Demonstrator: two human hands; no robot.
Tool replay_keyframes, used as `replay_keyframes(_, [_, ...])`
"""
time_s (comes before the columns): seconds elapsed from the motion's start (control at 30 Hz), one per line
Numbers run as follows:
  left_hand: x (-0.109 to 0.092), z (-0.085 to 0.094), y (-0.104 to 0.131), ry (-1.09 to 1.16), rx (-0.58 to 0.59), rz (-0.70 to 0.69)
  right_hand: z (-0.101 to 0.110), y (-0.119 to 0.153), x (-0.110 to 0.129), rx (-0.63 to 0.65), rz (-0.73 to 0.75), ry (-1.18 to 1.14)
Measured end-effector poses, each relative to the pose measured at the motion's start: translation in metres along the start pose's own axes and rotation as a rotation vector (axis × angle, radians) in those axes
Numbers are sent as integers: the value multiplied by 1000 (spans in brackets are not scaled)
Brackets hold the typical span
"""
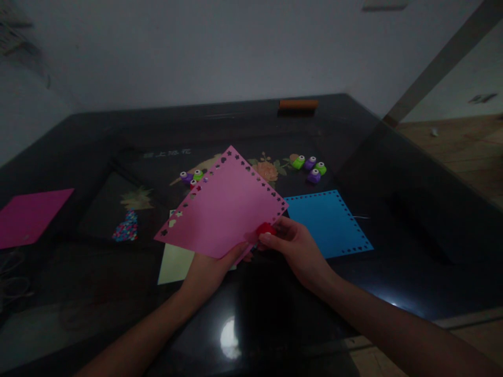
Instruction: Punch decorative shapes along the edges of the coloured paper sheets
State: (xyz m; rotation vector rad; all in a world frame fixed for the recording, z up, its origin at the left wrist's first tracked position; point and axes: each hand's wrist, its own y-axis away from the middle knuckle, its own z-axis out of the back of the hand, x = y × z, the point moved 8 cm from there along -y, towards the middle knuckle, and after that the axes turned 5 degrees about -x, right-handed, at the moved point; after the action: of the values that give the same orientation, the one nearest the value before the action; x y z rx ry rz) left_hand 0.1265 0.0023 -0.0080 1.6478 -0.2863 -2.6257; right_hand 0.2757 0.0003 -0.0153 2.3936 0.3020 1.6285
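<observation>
- Pink sheet (228, 204): left fingers (234, 253) grasp its near edge, apparently for steadiness.
- Right fingers (275, 242) clasp a red punch (265, 229) at the sheet's near-right edge, likely for alignment.

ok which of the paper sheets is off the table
The light pink one, in the left hand; the blue, pale green and magenta ones lie flat.

An orange-brown cylinder (298, 104) lies near the far edge of the glossy dark tabletop (396, 173), below the pale wall (220, 57). Multicolored small pieces (126, 226) form a cluster on the left side; looped cord (14, 280) is positioned farther left. Wood-toned floor (463, 141) is visible at right.
</observation>
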Motion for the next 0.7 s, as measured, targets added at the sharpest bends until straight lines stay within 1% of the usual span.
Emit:
replay_keyframes(0.1, [-4,1,2,19,-24,10,2,0,-1,-23,-3,14])
replay_keyframes(0.23, [-9,2,4,32,-40,14,3,-1,-1,-18,-7,25])
replay_keyframes(0.5, [-5,1,1,5,-10,-12,1,0,0,-19,-11,28])
replay_keyframes(0.7, [-3,0,1,21,-3,6,1,1,2,-22,-4,38])
